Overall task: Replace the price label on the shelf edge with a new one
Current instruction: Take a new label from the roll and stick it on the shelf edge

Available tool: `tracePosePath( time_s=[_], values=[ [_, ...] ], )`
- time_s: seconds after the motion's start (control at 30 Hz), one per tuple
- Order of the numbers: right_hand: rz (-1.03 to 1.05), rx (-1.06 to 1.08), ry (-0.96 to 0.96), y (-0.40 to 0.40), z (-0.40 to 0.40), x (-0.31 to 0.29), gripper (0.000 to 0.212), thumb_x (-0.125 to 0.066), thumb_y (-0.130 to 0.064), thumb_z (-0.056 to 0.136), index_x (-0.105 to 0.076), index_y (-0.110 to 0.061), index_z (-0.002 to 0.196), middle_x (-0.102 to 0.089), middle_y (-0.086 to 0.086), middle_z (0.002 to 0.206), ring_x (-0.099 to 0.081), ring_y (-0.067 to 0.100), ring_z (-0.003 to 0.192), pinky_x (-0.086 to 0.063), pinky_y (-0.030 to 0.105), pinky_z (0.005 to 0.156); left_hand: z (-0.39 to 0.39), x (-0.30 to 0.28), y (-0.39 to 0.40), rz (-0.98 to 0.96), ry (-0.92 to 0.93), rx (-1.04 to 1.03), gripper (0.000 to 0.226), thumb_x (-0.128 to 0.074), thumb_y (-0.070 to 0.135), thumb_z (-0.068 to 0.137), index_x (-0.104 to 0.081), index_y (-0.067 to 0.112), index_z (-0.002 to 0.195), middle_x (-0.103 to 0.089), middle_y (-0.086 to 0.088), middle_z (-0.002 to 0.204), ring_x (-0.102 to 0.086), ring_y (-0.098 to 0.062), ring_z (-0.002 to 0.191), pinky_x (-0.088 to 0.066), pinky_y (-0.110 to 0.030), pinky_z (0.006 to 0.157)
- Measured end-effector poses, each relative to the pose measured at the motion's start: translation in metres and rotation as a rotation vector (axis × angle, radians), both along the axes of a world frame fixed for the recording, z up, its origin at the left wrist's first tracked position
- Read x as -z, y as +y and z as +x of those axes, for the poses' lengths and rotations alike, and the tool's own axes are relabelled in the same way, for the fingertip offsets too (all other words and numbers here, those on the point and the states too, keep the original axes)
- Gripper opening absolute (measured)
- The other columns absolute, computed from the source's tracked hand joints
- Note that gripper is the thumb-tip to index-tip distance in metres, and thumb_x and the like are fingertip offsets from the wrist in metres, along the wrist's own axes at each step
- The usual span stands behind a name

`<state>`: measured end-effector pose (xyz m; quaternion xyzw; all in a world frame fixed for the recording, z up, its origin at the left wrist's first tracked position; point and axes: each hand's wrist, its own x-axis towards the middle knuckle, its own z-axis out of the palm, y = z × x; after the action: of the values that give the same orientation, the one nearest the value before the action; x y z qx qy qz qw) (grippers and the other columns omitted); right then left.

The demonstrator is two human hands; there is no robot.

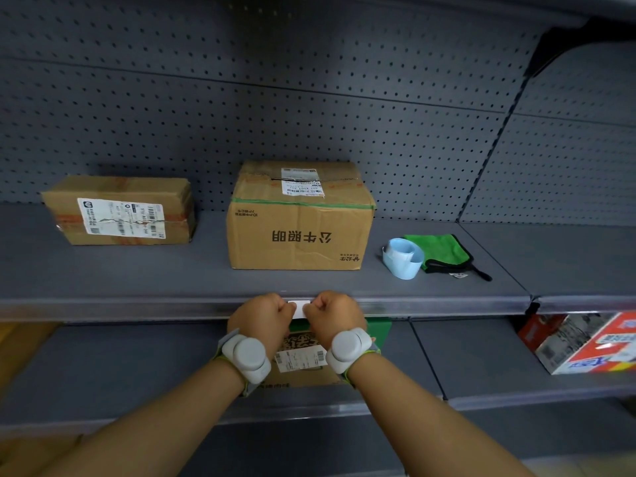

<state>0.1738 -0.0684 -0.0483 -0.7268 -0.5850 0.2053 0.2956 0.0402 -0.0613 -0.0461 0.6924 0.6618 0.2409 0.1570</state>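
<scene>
My L hand [258,313] & R hand [335,313]: both pinching white price label [298,309] at shelf edge [137,309]. Behind on shelf: lg cardboard box [299,218], label roll [402,258], green cloth [438,251].

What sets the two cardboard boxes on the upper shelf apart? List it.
The left box is low and flat; the middle box is taller and bulkier. The left box's label is on its front face; the middle box's is on top, with large printed characters upside down on its front. Both are brown and taped.

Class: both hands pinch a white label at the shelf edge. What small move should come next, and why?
Probably press the label flat into the shelf edge strip: the left hand and right hand pinch its ends against the strip, and its lower edge seems to hang below.
</scene>
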Motion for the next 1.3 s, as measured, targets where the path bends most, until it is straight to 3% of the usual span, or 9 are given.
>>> tracePosePath(
  time_s=[0.47, 0.7, 0.9, 1.03, 1.17, 1.3],
  values=[
    [0.013, 0.032, -0.039, 0.0, -0.002, 0.0, 0.026, -0.056, -0.031, 0.08, -0.051, -0.023, 0.057, -0.062, -0.001, 0.067, -0.061, 0.024, 0.067, -0.047, 0.028, 0.058, 0.0, 0.003, 0.002, 0.028, 0.025, -0.007, 0.04, -0.044, 0.044, 0.088, -0.061, 0.017, 0.064, -0.067, 0.002, 0.06, -0.061, -0.015, 0.058, -0.053, -0.033, 0.06],
    [0.002, 0.02, -0.086, -0.001, -0.003, -0.002, 0.021, -0.054, -0.033, 0.081, -0.064, -0.017, 0.073, -0.067, 0.003, 0.074, -0.061, 0.026, 0.07, -0.049, 0.029, 0.06, -0.001, 0.004, 0.005, 0.024, 0.004, 0.017, 0.039, -0.044, 0.04, 0.086, -0.064, 0.013, 0.067, -0.068, -0.004, 0.062, -0.063, -0.019, 0.058, -0.054, -0.035, 0.06],
    [-0.011, 0.016, -0.136, -0.001, -0.001, -0.005, 0.025, -0.054, -0.035, 0.081, -0.063, -0.014, 0.072, -0.068, 0.006, 0.074, -0.062, 0.027, 0.07, -0.051, 0.032, 0.062, -0.002, 0.001, 0.005, 0.044, 0.023, 0.026, 0.037, -0.047, 0.041, 0.086, -0.062, 0.013, 0.067, -0.067, -0.003, 0.062, -0.061, -0.02, 0.059, -0.052, -0.033, 0.06],
    [-0.03, 0.007, -0.152, 0.0, 0.001, -0.008, 0.027, -0.056, -0.036, 0.08, -0.063, -0.011, 0.071, -0.068, 0.008, 0.074, -0.063, 0.029, 0.07, -0.052, 0.032, 0.063, -0.004, -0.005, 0.005, 0.086, 0.099, 0.039, 0.04, -0.048, 0.039, 0.086, -0.046, 0.016, 0.053, -0.061, -0.005, 0.057, -0.06, -0.024, 0.059, -0.045, -0.03, 0.052],
    [-0.065, -0.041, -0.205, 0.001, 0.006, -0.011, 0.031, -0.055, -0.038, 0.082, -0.061, -0.012, 0.066, -0.068, 0.011, 0.075, -0.062, 0.03, 0.071, -0.05, 0.032, 0.063, -0.004, -0.013, 0.009, 0.082, 0.195, 0.093, 0.044, -0.046, 0.04, 0.089, -0.039, 0.017, 0.052, -0.045, -0.001, 0.053, -0.052, -0.023, 0.059, -0.034, -0.026, 0.051],
    [-0.069, -0.038, -0.112, 0.001, 0.018, -0.009, 0.036, -0.055, -0.037, 0.081, -0.06, -0.006, 0.063, -0.065, 0.013, 0.066, -0.059, 0.03, 0.063, -0.054, 0.038, 0.062, -0.014, -0.013, 0.01, 0.069, 0.213, 0.142, 0.047, -0.041, 0.042, 0.094, -0.044, 0.017, 0.054, -0.047, -0.001, 0.056, -0.056, -0.024, 0.066, -0.039, -0.029, 0.056]
  ],
)
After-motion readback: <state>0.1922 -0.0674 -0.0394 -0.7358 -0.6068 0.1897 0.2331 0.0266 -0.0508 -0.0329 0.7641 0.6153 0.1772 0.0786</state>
